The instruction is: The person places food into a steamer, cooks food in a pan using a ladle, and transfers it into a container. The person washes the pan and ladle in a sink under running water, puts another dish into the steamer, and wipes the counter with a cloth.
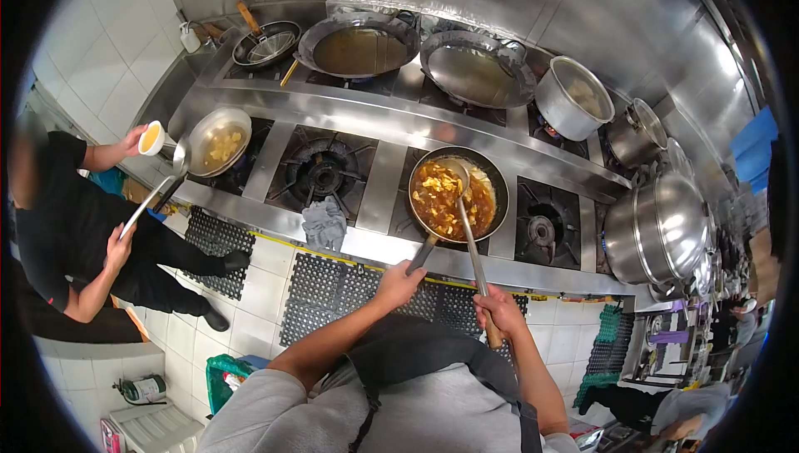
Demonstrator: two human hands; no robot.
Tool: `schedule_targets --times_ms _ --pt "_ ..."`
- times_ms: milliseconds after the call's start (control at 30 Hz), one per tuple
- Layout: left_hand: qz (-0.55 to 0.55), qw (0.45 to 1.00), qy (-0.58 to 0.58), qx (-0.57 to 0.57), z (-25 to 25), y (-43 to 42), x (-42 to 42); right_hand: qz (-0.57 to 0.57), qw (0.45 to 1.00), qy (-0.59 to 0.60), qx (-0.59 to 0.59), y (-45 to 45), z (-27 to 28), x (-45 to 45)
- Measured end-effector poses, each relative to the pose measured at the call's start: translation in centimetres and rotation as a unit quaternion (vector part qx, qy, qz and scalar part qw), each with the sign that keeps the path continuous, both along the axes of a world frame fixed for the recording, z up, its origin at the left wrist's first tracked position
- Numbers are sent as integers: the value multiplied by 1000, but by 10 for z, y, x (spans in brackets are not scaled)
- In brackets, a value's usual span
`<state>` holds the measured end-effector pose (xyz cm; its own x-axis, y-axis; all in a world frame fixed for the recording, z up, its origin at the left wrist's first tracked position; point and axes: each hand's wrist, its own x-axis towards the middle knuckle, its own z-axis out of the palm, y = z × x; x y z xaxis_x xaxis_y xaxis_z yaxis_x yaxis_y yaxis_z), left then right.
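So the frying pan (494, 174) is over a front-row burner of the steel stove (379, 178), handle pointing back at the person. Can't tell if it's sitting right on the grate since its base is hidden. Inside there's saucy food (437, 203), yellow and whitish bits in reddish-brown sauce.

Left hand (398, 288) is wrapped around the pan handle. Right hand (502, 310) has a grip on a long ladle (472, 241) near its wooden end, and the ladle's head is down in the food.

The bare burner (325, 170) just left of the pan has a scrunched grey cloth (325, 224) by its front edge, and there's another burner (541, 232) to the right. Farther right, a big shiny pot (645, 232). Back row has two wide woks with liquid in them, plus a silver pot (559, 112).

Over on the left a co-worker in black (62, 228) has a small bowl of yellow liquid (161, 141) in one hand and a second ladle (146, 206) in the other, beside a pan of pale food (197, 132).

Down on the lower left there's a green cylinder (150, 386) with a pale label, too small to read.
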<state>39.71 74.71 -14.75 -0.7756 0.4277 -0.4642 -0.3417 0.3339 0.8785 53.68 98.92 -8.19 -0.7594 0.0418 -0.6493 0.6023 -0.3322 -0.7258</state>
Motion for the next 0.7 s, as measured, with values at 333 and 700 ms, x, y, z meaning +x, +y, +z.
schedule_targets --times_ms 333,700 --pt "-1 1000 12 -5 -9 -3 -1 98 906 59 407 -14 25 48" --pt "-15 996 64 -58 -4 -2 -1 -6 837 57 544 -8 8 10"
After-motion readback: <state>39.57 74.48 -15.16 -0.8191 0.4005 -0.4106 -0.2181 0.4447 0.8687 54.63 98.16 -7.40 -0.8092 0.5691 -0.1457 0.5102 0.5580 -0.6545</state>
